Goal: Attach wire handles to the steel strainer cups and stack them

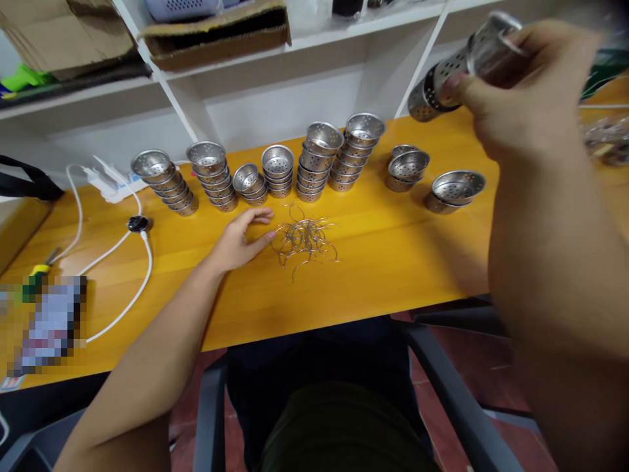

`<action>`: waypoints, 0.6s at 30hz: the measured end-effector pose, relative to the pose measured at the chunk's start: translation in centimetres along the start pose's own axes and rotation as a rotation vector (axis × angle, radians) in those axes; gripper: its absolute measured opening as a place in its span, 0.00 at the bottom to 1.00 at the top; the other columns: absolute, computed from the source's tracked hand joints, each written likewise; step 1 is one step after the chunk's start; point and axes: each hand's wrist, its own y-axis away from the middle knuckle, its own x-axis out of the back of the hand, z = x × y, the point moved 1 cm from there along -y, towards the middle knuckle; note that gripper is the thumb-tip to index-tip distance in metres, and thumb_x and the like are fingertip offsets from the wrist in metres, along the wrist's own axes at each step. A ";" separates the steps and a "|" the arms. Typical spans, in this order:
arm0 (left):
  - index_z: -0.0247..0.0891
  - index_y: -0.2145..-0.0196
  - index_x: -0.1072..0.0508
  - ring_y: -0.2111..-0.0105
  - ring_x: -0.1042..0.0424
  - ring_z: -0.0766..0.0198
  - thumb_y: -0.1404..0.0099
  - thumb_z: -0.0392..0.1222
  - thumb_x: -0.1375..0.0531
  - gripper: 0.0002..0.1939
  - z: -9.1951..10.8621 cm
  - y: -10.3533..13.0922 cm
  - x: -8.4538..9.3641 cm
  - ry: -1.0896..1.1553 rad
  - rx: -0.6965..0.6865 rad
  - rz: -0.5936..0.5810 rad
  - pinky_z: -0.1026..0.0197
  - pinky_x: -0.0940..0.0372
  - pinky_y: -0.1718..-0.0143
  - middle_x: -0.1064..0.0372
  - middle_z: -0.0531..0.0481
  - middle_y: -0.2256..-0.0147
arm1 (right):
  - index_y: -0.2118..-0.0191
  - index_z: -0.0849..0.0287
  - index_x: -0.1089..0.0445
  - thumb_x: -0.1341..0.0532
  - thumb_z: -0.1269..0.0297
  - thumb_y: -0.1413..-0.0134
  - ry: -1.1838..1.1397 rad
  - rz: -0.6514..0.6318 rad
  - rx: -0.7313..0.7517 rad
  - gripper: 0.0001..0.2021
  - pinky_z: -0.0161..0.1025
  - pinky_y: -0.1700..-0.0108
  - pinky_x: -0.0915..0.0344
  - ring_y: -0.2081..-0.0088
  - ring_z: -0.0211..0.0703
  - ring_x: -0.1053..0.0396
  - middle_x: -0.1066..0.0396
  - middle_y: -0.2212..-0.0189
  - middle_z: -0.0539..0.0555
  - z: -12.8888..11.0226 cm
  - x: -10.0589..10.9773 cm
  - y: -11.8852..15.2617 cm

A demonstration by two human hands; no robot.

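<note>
High at the right, my right hand (531, 92) grips a tilted stack of perforated metal cups (445, 75), raised off the table. My left hand (243, 239) rests on the table with thumb and fingers apart, holding nothing. Its fingertips lie beside a tangled pile of thin curved metal wires (305, 239). Behind that hand stand several nested stacks of perforated metal cups, among them a short stack (250, 183) and a taller one (213, 174). Two shorter groups, a cup stack (409, 167) and another low stack (457, 190), stand below my right hand.
White shelves (314, 92) run along the back of the yellow table (363, 275), with a cardboard box (216, 36) on them. At the left lie a power strip (115, 187), white cables, a screwdriver (39, 272) and a blurred-out flat object (52, 324). Chair armrests (442, 387) stand near the front edge.
</note>
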 end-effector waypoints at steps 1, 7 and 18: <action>0.46 0.24 0.20 0.36 0.08 0.44 0.14 0.56 0.24 0.29 0.2 0.0 -0.1 0.000 -0.020 0.016 0.34 0.12 0.27 0.13 0.35 0.32 | 0.58 0.53 0.12 0.08 0.47 0.39 -0.189 -0.088 0.049 0.20 0.66 0.55 0.26 0.51 0.58 0.08 0.06 0.54 0.61 -1.4 0.5 0.7; 0.62 0.10 0.44 0.20 0.19 0.35 0.26 0.70 0.16 0.62 0.6 -0.4 -2.1 0.110 -0.118 0.083 0.33 0.17 0.22 0.36 0.35 0.12 | 0.56 0.52 0.14 0.06 0.41 0.45 -0.735 -0.635 0.045 0.28 0.53 0.54 0.20 0.61 0.46 0.19 0.13 0.61 0.53 -10.4 -3.2 9.4; 0.43 0.23 0.26 0.35 0.12 0.40 0.31 0.71 0.15 0.52 -1.9 -0.6 -2.2 0.055 -0.071 0.186 0.39 0.15 0.29 0.16 0.38 0.33 | 0.55 0.49 0.37 0.16 0.54 0.28 -0.575 -0.837 0.258 0.26 0.51 0.48 0.28 0.52 0.53 0.26 0.25 0.54 0.52 -13.9 -13.2 19.2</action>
